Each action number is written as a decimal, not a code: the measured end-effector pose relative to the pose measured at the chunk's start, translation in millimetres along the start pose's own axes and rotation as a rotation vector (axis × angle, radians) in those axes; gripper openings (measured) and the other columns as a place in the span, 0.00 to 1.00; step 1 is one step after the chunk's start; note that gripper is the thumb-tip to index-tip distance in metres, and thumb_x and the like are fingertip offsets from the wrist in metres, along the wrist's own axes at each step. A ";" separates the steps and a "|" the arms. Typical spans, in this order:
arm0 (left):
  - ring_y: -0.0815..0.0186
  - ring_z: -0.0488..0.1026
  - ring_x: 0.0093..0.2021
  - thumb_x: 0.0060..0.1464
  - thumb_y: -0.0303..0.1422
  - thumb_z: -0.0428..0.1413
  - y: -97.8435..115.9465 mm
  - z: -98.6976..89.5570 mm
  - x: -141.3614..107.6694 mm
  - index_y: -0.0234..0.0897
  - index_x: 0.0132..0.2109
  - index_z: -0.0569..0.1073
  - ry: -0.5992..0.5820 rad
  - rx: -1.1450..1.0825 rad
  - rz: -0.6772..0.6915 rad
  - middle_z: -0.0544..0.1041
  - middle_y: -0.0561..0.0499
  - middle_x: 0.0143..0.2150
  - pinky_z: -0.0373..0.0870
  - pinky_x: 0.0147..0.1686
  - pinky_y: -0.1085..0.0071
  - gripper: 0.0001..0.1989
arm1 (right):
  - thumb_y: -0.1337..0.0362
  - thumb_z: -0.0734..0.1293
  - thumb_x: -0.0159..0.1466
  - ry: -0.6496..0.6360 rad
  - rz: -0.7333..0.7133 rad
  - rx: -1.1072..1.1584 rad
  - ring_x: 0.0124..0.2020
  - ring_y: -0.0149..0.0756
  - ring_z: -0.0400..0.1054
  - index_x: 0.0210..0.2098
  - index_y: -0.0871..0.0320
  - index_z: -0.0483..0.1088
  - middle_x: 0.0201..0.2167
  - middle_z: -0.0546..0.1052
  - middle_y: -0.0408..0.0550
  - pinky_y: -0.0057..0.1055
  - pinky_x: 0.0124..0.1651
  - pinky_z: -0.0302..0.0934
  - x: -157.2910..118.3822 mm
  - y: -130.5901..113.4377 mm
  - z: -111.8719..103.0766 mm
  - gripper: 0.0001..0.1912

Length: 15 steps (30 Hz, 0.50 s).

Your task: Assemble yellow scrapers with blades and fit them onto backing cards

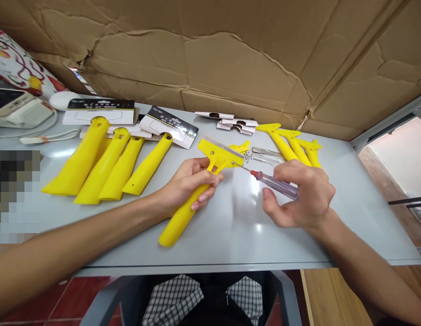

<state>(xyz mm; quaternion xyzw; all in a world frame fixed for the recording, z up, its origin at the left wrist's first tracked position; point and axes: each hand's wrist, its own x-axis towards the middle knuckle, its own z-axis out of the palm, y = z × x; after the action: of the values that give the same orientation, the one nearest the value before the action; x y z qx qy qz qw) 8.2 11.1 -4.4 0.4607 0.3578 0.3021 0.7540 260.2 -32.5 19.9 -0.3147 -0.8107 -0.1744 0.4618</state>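
Right of the carded handles (pixel 108 158), I'm holding a yellow scraper (pixel 221 155) in my snugly wrapped left grip (pixel 197 181) and apparently driving its screw (pixel 232 162), my right grip (pixel 302 194) loosely curled, thumb off the screwdriver (pixel 275 184), so turning is calling for a re-pinch.

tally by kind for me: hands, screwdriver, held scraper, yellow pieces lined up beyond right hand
Bare left hand and bare right hand: 2
Slim screwdriver with translucent purple handle: 1
Yellow plastic scraper, metal blade: 1
Yellow plastic T-headed pieces, right-hand row: 3
Total: 7
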 end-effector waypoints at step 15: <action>0.75 0.55 0.09 0.51 0.33 0.65 -0.7 1.1 -0.7 0.36 0.34 0.70 0.010 -0.020 0.015 0.67 0.58 0.14 0.55 0.09 0.79 0.10 | 0.69 0.70 0.64 -0.015 -0.052 -0.074 0.18 0.30 0.66 0.37 0.53 0.69 0.21 0.71 0.36 0.30 0.21 0.57 5.0 9.2 -1.4 0.06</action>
<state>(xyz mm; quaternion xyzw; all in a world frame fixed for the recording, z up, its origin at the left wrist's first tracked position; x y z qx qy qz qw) 8.9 9.7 -4.5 0.4545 0.3548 0.3137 0.7544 265.3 -24.7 24.8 -0.3116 -0.8151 -0.2141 0.4390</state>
